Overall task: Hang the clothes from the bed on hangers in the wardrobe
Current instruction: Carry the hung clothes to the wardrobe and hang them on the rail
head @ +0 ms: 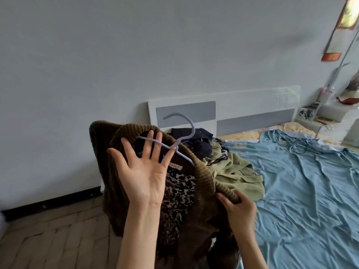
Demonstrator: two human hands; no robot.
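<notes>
Covering most of the right side, wide bed w/ wrinkled light-blue sheet (303,191); clothes pile at its head end: olive-green jacket (239,171), dark navy garment (196,140). Brown ribbed-knit cardigan w/ leopard-print lining (120,152) held up in front of the pile, at the bed's edge, thin lilac wire hanger (183,133) inside its neck, hook up. Left hand (143,171) spread flat, palm to cam, fingers straight, gripping nothing. Right hand (239,206) pinches cardigan's ribbed edge.
</notes>
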